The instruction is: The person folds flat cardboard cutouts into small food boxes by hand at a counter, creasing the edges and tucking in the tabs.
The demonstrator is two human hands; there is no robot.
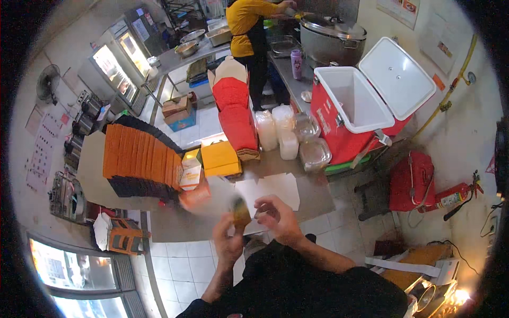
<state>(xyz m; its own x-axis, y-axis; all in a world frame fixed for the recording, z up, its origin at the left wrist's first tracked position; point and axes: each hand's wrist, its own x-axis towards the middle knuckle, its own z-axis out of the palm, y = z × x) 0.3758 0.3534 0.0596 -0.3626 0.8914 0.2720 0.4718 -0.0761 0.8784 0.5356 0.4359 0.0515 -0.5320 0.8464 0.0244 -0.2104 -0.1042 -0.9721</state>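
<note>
My left hand (228, 241) is closed around a brownish-yellow roll (242, 213) that looks like packing tape, held over the near edge of the table. Just beyond it, a whitish, see-through smear (212, 193) is too blurred to name. My right hand (278, 218) is raised close to the roll on its right. Its fingers are bent and loosely apart, with nothing that I can make out between them. White flat sheets (270, 191) lie on the table beyond both hands. An orange and white box (191, 177) stands to their left.
Stacked orange folded cartons (140, 156), red cartons (237, 119) and a yellow box (221, 157) line the table (175, 222). Clear plastic containers (315, 153) stand beside an open red cooler (339, 114). A person in yellow (243, 32) works at the back by a large pot (333, 45).
</note>
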